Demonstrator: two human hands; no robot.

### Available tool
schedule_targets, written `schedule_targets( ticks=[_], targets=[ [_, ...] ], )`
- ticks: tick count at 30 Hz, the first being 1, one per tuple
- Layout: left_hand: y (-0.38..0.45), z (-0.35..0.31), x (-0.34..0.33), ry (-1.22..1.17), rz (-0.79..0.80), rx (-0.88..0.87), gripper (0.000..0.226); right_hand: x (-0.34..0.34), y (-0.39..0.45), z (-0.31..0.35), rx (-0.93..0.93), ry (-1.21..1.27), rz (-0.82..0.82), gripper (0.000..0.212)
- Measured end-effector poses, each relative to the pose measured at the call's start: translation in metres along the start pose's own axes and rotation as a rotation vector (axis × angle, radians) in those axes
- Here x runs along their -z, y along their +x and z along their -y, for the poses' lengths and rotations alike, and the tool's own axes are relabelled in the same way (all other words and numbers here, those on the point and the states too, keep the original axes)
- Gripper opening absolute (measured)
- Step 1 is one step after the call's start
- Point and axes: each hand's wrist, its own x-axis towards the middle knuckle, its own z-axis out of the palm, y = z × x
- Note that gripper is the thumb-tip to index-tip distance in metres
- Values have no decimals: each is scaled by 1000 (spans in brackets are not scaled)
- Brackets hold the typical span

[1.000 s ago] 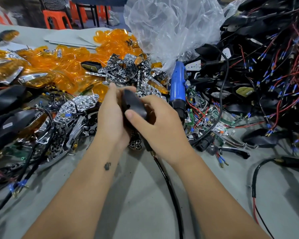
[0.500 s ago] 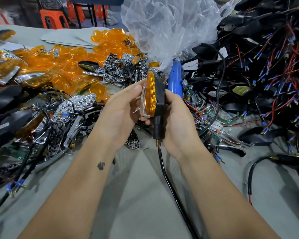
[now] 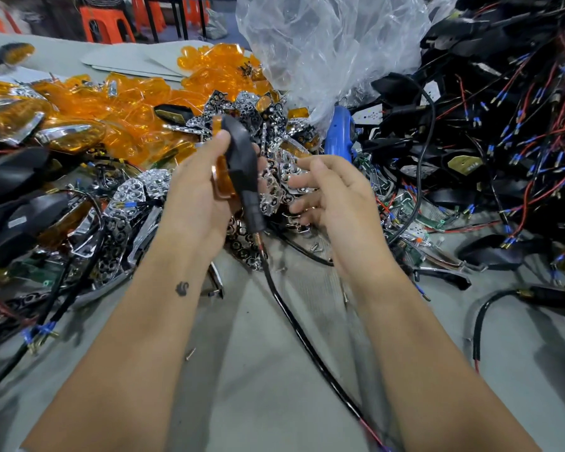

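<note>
My left hand (image 3: 198,194) grips an assembled turn-signal lamp (image 3: 240,164), black housing turned toward me, with an amber lens edge showing on its left side. Its black stem points down and a black cable (image 3: 307,340) trails from it across the table toward me. My right hand (image 3: 336,197) hovers just right of the lamp, fingers loosely spread, holding nothing and not touching it.
Amber lenses (image 3: 121,102) are heaped at the back left, chrome reflector pieces (image 3: 268,125) behind the hands. A blue electric screwdriver (image 3: 338,132) lies right of them under a clear plastic bag (image 3: 327,50). Black wired housings (image 3: 503,125) pile up on the right. Grey table (image 3: 274,402) in front.
The lamp was held by both hands; now the right hand has let go and moved right. The left hand has turned the lamp so its black back faces me.
</note>
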Motion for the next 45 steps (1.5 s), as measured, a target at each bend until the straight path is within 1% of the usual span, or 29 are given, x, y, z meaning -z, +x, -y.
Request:
schedule_targets(
  ticks=[3, 5, 7, 9, 10, 11, 15, 18, 21, 23, 24, 26, 28, 30, 32, 35, 39, 42, 45],
  targets=[
    [0, -8, 9, -193, -27, 17, 35, 9, 4, 1, -30, -97, -6, 22],
    [1, -10, 15, -244, -11, 18, 36, 15, 5, 3, -18, -253, 71, 28],
    [1, -12, 18, -248, 7, 25, 36, 20, 5, 6, 8, -448, 269, 27],
    [1, -12, 17, -245, 10, 40, 37, 23, 2, 9, 31, -646, 494, 18],
    [1, -12, 16, -241, 7, 49, 38, 23, 0, 10, 37, -740, 570, 13],
    [1, -11, 16, -234, 3, 55, 38, 22, -1, 10, 54, -824, 612, 12],
    [0, -6, 11, -208, 7, 68, 37, 13, -3, 6, 158, -1044, 652, 13],
    [0, -3, 6, -193, -21, 71, 34, 10, -2, 5, 142, -1086, 648, 8],
    [0, -1, 1, -177, -51, 72, 31, 10, -3, 3, 150, -1097, 622, 10],
    [0, 0, 0, -139, -45, 82, 31, 9, -4, 3, 177, -1060, 529, 13],
    [0, 1, -1, -116, -38, 87, 32, 9, -4, 3, 174, -1000, 463, 14],
    [-2, 2, -2, -82, -11, 92, 31, 10, -3, 4, 177, -839, 311, 15],
    [-3, 3, -4, -58, 32, 107, 35, 11, -2, 5, 219, -669, 170, 16],
    [-5, 4, -6, -47, 85, 146, 41, 11, -2, 7, 264, -502, 60, 14],
    [-6, 7, -8, -40, 137, 188, 43, 10, -3, 8, 299, -384, -21, 17],
    [-9, 13, -13, -31, 185, 207, 44, 9, -2, 9, 316, -255, -72, 24],
    [-12, 18, -18, -65, 250, 239, 46, 6, -3, 9, 326, -118, -88, 20],
    [-14, 24, -20, -42, 258, 258, 47, 4, -4, 9, 277, -43, -70, 18],
    [-14, 27, -20, -9, 231, 247, 46, 5, -3, 9, 257, -14, -80, 18]
  ],
)
